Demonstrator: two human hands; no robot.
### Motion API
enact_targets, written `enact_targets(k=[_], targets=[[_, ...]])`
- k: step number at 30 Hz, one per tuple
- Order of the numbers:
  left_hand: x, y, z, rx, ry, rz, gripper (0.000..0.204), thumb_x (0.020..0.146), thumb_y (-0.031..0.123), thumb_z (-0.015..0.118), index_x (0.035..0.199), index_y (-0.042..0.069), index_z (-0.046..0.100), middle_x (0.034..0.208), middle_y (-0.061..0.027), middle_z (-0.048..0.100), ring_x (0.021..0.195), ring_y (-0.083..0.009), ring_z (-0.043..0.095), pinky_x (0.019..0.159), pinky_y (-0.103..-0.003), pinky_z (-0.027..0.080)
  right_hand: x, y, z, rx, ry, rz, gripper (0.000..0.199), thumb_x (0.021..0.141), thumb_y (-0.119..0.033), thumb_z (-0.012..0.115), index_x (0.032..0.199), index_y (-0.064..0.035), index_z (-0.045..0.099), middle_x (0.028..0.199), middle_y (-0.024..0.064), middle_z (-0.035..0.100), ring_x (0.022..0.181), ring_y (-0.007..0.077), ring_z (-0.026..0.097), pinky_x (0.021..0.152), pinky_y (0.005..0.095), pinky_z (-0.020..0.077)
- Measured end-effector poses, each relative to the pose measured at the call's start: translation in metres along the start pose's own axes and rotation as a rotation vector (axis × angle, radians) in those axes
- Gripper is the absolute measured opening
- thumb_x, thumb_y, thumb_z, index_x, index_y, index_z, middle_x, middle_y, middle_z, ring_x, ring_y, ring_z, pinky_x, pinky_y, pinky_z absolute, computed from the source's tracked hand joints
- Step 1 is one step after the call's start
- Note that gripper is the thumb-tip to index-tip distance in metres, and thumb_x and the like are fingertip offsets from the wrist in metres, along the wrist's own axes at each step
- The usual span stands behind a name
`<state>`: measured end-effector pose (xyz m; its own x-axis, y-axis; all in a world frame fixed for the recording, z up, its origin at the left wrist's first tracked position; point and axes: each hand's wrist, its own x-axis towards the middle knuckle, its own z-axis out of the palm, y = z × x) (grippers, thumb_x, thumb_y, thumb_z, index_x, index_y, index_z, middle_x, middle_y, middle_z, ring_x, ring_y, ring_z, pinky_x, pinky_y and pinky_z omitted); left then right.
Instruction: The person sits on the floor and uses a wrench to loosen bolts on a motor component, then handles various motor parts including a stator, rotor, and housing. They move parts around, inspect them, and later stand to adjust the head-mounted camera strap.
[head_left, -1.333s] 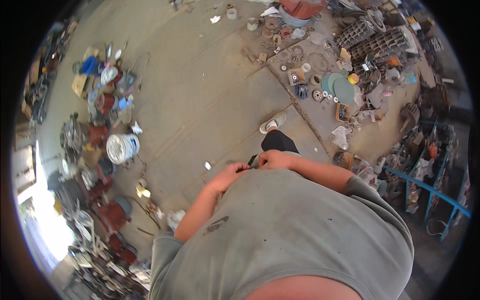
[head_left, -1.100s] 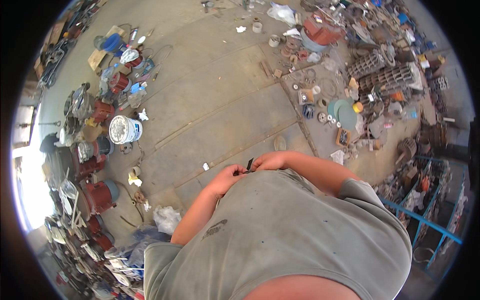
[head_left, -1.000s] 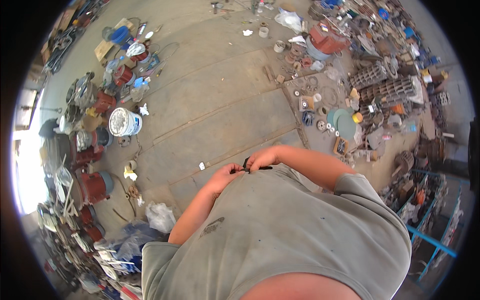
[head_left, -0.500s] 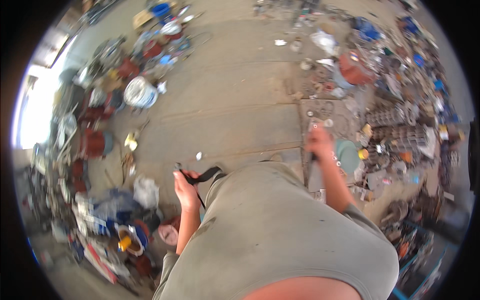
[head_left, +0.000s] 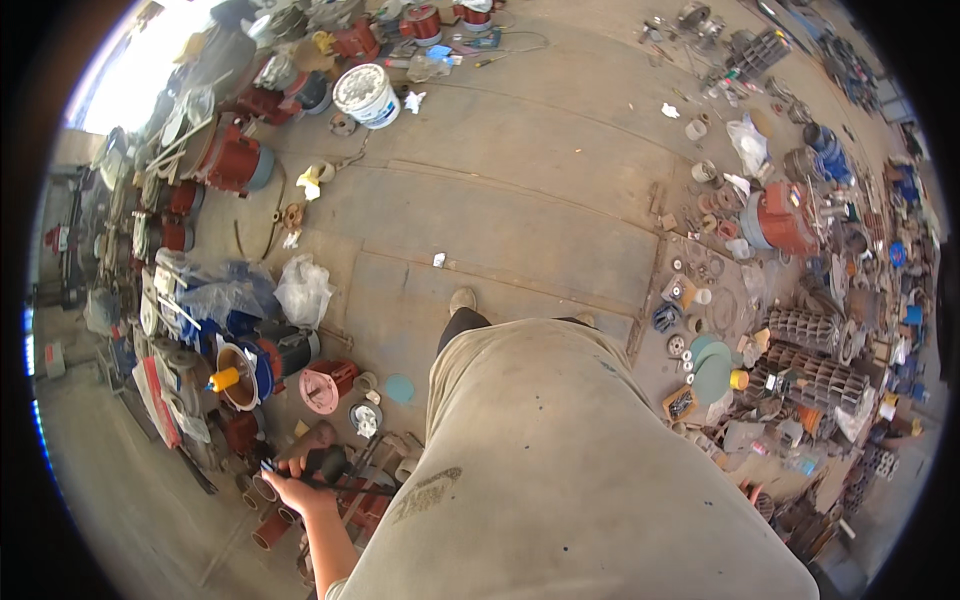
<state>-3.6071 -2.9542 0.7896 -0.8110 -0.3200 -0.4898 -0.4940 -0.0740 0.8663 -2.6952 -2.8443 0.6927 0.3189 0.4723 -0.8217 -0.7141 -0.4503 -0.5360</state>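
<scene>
My left hand (head_left: 296,482) reaches out low on the left, and its fingers are closed on a dark, roughly cylindrical tool (head_left: 326,463). A small blue bit shows at the fingertips. The hand hovers over rusty red pipes and motor parts (head_left: 352,500) on the concrete floor. A pink flange (head_left: 322,388) and a small round metal part (head_left: 365,418) lie just beyond it. My right hand is hidden, with my grey shirt (head_left: 560,460) filling the middle of the view. One shoe (head_left: 462,299) shows ahead of me.
Red motor housings (head_left: 232,160), clear plastic bags (head_left: 302,290) and a blue-and-yellow motor (head_left: 240,375) crowd the left. A white bucket (head_left: 365,92) stands at the far left. Metal grilles (head_left: 805,328), teal discs (head_left: 712,372) and small parts cover the right.
My hands, joined at my waist earlier, have separated. The left hand carried the dark tool out and down to the left. The right hand reached right, then left the view.
</scene>
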Motion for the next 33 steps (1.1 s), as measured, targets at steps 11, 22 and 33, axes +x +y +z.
enact_targets(k=[11,22,33], targets=[[-0.074,0.078,0.006,-0.359,-0.521,0.186,0.046,0.117,0.050,0.042,0.097,0.009,0.048,0.075,0.0008,0.040,0.084,-0.0185,0.050,0.097,-0.040,0.045,-0.015,-0.126,0.069,-0.334,0.297,-0.140,0.058,0.110,-0.061,0.053,0.132,-0.0083,0.064,0.072,-0.0096,0.044,0.058,0.0051,0.039,0.059,0.0251,0.0398],[-0.154,0.014,0.221,0.587,-1.022,0.327,0.048,0.118,0.041,0.041,0.092,0.005,0.061,0.085,-0.0004,0.058,0.085,-0.0130,0.052,0.084,-0.029,0.044,-0.009,0.022,0.548,-0.743,-0.633,-0.224,0.046,0.112,-0.043,0.061,0.120,0.0019,0.070,0.077,-0.0063,0.042,0.065,0.0083,0.038,0.062,0.0273,0.0403],[-0.174,-0.072,0.288,1.126,-1.427,0.321,0.075,0.110,0.065,0.050,0.101,-0.008,0.064,0.090,-0.0170,0.069,0.087,-0.0212,0.065,0.082,-0.039,0.055,-0.096,0.210,0.628,-1.216,-0.957,0.322,0.026,0.110,-0.028,0.064,0.116,-0.0021,0.063,0.075,-0.0058,0.046,0.057,0.0060,0.038,0.051,0.0253,0.0291]])
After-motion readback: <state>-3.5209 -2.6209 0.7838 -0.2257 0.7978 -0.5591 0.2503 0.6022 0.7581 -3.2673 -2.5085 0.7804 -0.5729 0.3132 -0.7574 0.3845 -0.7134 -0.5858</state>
